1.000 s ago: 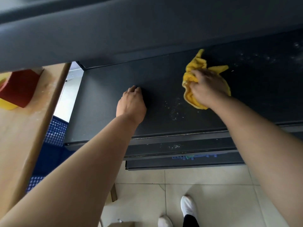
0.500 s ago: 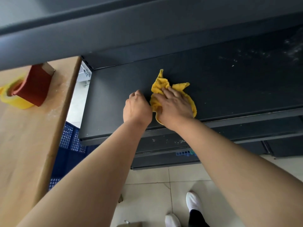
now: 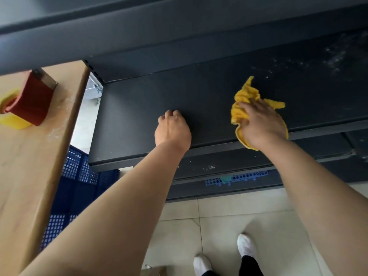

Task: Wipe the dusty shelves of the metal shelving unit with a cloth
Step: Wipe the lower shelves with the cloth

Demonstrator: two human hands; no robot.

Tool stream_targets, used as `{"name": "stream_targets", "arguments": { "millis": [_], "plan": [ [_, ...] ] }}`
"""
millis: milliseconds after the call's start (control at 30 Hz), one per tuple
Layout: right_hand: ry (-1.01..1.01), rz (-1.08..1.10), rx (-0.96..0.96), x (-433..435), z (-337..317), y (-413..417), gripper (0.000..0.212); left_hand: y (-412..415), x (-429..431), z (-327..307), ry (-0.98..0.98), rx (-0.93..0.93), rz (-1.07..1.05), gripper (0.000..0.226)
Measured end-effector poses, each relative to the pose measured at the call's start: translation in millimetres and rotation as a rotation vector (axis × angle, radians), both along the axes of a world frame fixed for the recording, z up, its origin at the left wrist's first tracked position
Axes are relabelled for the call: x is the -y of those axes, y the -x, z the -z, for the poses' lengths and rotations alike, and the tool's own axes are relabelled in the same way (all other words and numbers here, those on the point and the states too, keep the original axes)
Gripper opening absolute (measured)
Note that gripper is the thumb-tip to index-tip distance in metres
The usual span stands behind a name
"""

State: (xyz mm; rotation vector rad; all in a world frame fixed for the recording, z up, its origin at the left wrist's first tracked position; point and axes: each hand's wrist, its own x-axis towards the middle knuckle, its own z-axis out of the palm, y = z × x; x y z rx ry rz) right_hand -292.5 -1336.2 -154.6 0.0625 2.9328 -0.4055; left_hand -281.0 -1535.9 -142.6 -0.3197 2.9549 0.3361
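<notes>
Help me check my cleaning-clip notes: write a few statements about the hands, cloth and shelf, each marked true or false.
1. The right hand presses a yellow cloth onto the dark shelf. True.
2. The left hand holds a spray bottle. False: it holds nothing; its fingers are curled and it rests on the shelf.
3. White dust shows at the shelf's far right. True.
4. The red block sits on the shelf. False: it sits on the wooden table to the left.

A wooden table (image 3: 22, 176) stands left, blue crates (image 3: 75, 188) beside it, on a pale tiled floor (image 3: 229, 220).
</notes>
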Motion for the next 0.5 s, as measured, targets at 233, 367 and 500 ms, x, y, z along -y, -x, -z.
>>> {"name": "stream_targets", "arguments": {
  "millis": [233,367,500],
  "plan": [
    [-0.037,-0.145,-0.066,27,8,14,0.053,5,12,2,0.064,-0.052,-0.034,0.033],
    [0.001,-0.328,-0.051,59,11,42,0.052,10,14,5,0.039,-0.077,-0.097,0.033],
    [0.058,-0.419,0.005,82,8,82,0.05,19,11,7,0.052,-0.067,-0.128,0.036]
  ]
}}
